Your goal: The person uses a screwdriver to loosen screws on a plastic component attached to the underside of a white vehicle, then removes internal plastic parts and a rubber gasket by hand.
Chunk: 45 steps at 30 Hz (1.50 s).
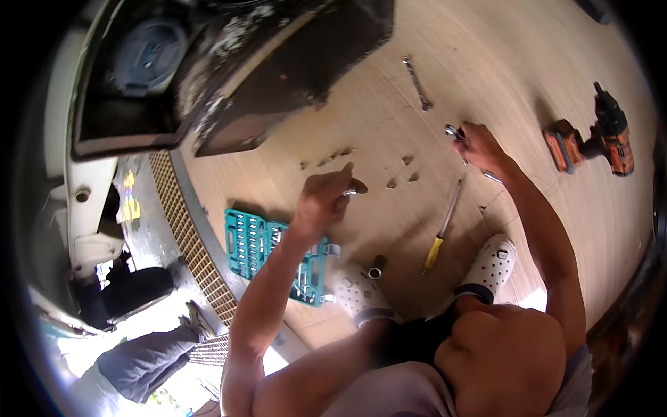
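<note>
Currently, left hand (pixel 323 197): forefinger extended, thumb pinching a small shiny piece (pixel 350 192), which could slip
Right hand (pixel 479 147): closed around a shiny metal tool (pixel 453 131)
Small fasteners (pixel 407 160): loose on the floor (pixel 486 62), beyond and beside the left hand; a sweeping knuckle could scatter them
Screwdriver (pixel 433 253): between the 2 shoes (pixel 492 267), could roll if kicked

So on the floor (pixel 486 62) you've got the drill (pixel 613 135) far right, a wrench (pixel 416 85) upper middle, some small parts (pixel 408 160) mid-frame between your left hand (pixel 325 198) and right hand (pixel 478 146), a screwdriver (pixel 442 233) below those, and the socket case (pixel 245 243) left of your left shoe (pixel 361 295).
</note>
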Each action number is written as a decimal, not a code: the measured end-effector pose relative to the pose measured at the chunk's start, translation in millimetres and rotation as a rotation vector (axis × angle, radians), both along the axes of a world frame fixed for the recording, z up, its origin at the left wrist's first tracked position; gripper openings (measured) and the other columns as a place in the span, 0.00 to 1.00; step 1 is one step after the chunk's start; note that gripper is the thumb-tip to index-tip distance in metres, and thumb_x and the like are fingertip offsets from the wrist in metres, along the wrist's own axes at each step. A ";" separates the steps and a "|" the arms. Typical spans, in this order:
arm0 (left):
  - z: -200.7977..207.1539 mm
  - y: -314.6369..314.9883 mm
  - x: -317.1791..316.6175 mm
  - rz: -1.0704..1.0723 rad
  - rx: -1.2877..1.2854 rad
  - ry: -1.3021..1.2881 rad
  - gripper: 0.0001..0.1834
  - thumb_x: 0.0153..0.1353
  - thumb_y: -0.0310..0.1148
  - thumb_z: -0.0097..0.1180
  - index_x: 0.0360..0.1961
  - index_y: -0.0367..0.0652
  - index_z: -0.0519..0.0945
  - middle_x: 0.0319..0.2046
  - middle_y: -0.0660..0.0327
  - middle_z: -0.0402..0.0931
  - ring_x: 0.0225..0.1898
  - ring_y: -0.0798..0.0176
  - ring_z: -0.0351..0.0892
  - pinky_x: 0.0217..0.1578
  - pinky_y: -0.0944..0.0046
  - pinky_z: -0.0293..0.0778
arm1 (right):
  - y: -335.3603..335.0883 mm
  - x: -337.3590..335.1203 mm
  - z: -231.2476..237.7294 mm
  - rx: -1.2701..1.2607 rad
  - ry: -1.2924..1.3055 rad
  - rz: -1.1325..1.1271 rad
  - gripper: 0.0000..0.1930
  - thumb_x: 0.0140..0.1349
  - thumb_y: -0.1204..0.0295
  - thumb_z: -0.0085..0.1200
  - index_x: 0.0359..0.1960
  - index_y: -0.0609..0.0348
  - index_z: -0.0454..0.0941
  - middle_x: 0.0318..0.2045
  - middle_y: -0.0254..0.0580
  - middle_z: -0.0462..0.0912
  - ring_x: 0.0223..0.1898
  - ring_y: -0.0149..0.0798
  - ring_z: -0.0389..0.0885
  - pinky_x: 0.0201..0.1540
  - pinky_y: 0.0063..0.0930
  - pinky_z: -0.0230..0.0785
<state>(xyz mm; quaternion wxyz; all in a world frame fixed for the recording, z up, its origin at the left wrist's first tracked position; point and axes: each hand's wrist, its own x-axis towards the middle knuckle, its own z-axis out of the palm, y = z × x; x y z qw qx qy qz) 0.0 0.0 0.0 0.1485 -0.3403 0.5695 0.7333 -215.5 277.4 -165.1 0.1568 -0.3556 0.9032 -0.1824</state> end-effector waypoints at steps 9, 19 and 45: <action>-44.4 -5.8 4.5 -0.008 -0.557 0.570 0.21 0.69 0.45 0.57 0.23 0.41 0.78 0.11 0.76 0.55 0.09 0.80 0.49 0.11 0.72 0.45 | -38.0 72.5 39.3 -0.395 -0.301 -0.135 0.06 0.56 0.77 0.55 0.34 0.63 0.73 0.19 0.50 0.77 0.20 0.51 0.78 0.25 0.41 0.70; -71.7 -65.6 81.7 0.307 -0.440 -0.240 0.24 0.67 0.51 0.56 0.26 0.40 0.79 0.13 0.72 0.59 0.12 0.76 0.55 0.13 0.70 0.53 | -98.3 166.6 49.5 0.045 -0.239 0.567 0.11 0.60 0.63 0.58 0.33 0.58 0.80 0.31 0.45 0.81 0.32 0.51 0.84 0.37 0.43 0.78; -8.7 -44.4 230.1 0.580 -0.408 -0.344 0.21 0.67 0.43 0.58 0.24 0.35 0.81 0.14 0.67 0.70 0.12 0.76 0.64 0.12 0.71 0.57 | -194.3 267.3 23.3 0.025 -0.068 1.214 0.09 0.60 0.71 0.51 0.41 0.53 0.80 0.28 0.46 0.85 0.30 0.46 0.88 0.30 0.41 0.81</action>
